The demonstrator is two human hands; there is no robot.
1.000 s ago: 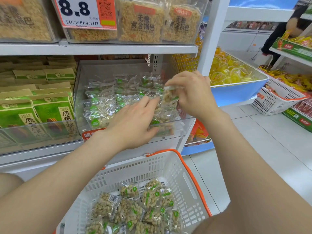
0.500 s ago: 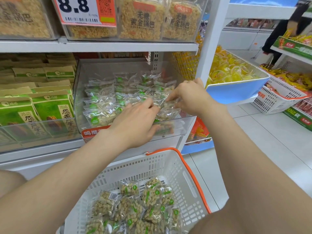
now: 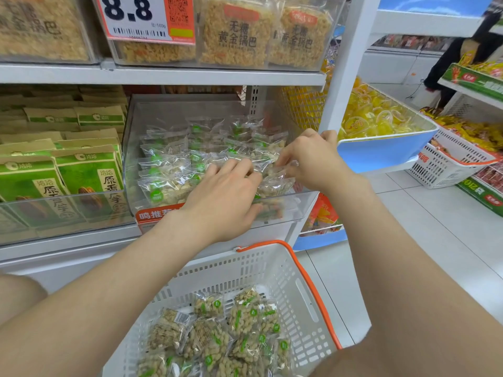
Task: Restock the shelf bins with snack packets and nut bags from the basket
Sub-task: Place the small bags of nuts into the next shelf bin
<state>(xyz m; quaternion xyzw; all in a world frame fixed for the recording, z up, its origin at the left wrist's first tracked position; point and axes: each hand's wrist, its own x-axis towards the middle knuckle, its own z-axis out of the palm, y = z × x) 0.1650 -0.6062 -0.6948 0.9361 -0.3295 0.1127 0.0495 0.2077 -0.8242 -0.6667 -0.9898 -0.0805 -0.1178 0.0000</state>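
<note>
1. Clear shelf bin (image 3: 130, 159): rows of nut bags (image 3: 166, 170) already inside.
2. Left hand (image 3: 223, 197): fingers extended, pressing flat on the rows.
3. Right hand (image 3: 313, 161): fingertips pinched on one nut bag at the bin's right end; placing step, probably.
4. Basket (image 3: 288, 268): more bags loose below; next, likely let go, reach down, lift another.

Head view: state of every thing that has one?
clear bin, open-topped, partly filled with nut bags.
left hand, open, fingers flat on the bin's bags.
right hand, pinching one nut bag at the bin's right side.
basket, upright below the shelf, holds unshelved bags.
</note>
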